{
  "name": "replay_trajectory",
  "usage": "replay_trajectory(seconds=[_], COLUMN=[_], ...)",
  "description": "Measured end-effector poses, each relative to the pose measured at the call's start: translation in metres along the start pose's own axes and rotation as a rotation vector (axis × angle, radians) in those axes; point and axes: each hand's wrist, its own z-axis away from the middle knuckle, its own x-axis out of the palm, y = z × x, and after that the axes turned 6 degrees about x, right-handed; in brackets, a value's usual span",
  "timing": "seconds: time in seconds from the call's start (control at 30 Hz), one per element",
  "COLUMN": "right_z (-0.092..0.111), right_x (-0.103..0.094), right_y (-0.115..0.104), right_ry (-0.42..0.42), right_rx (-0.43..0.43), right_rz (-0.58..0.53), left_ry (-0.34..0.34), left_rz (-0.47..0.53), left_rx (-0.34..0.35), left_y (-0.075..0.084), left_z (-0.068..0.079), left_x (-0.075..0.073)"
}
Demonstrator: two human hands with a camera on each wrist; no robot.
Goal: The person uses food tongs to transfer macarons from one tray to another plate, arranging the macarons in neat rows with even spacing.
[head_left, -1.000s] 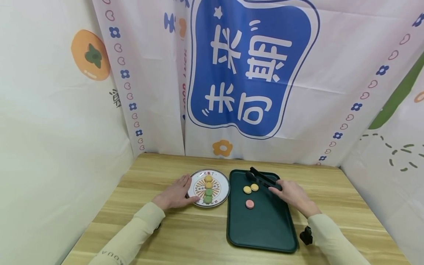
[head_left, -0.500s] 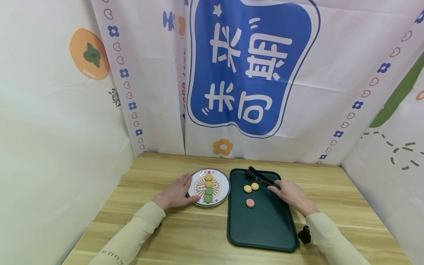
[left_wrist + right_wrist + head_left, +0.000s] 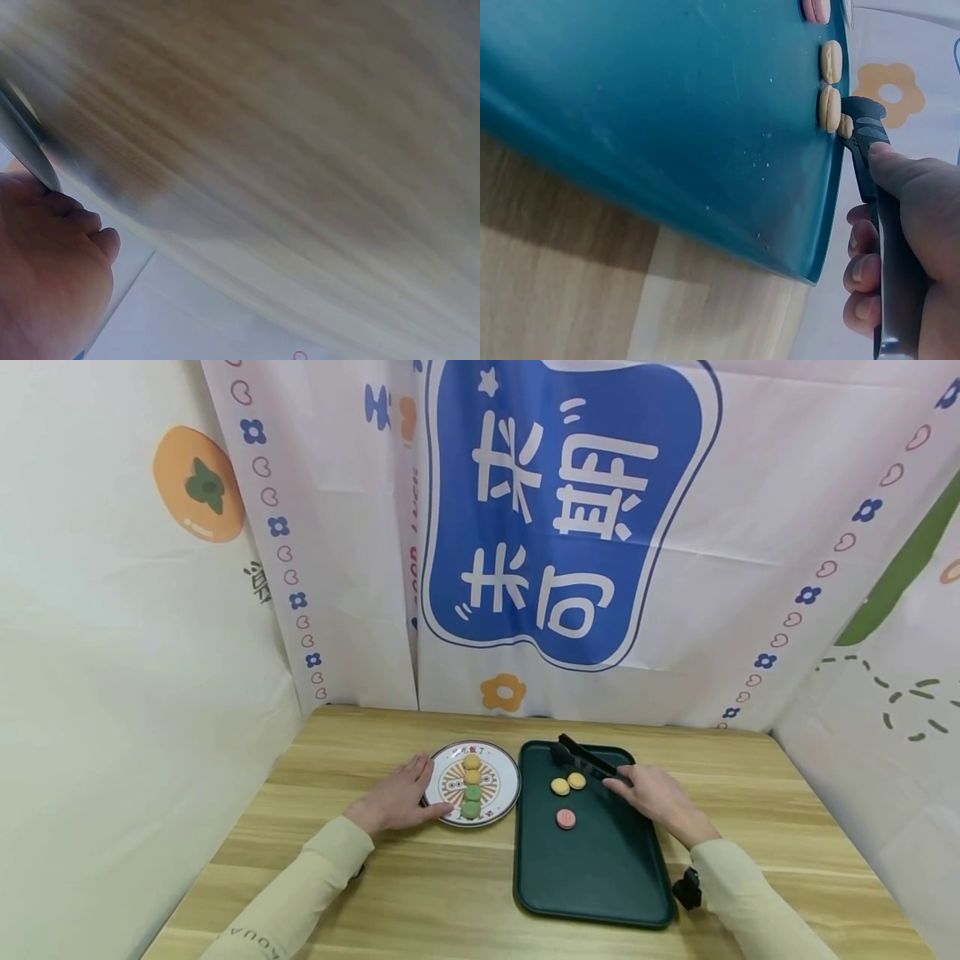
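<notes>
My left hand (image 3: 397,797) rests at the left edge of a white patterned plate (image 3: 507,793), its fingers extended and the thumb over the front rim. On the plate stand two yellow macarons (image 3: 472,770) and two green macarons (image 3: 471,802) in a row. With my right hand (image 3: 660,802) I hold black tongs (image 3: 588,758) over the far part of a dark green tray (image 3: 585,877). Two yellow macarons (image 3: 567,783) and a pink macaron (image 3: 566,819) lie on the tray. Another yellow macaron (image 3: 846,126) shows at the tongs' tips; whether they grip it, I cannot tell.
Plate and tray stand side by side on a wooden table (image 3: 420,893), nearly touching. A printed cloth (image 3: 360,610) hangs behind the table's far edge, and pale walls flank it. The tray has a raised rim.
The tongs and my right hand have shifted slightly to the left. My left hand, the plate and the macarons lying on the tray have stayed in place.
</notes>
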Motion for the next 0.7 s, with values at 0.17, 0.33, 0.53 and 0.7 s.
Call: replay_trajectory(seconds=[0.17,0.33,0.53,0.7], right_z=[-0.001,-0.001,-0.002,-0.004], right_x=[-0.002,-0.001,-0.002,-0.003], right_y=[-0.004,-0.008,-0.015,-0.02], right_ry=[-0.019,-0.024,-0.045,-0.04], right_rx=[0.011,0.009,0.015,0.009], right_rz=[0.001,-0.006,-0.006,-0.018], left_ry=[-0.001,0.007,0.003,0.009], left_rz=[0.001,0.011,-0.002,0.007], left_rx=[0.001,0.003,0.006,0.008], left_y=[0.0,0.001,0.0,-0.001], left_z=[0.0,0.0,0.0,-0.001], left_x=[0.0,0.0,0.0,0.002])
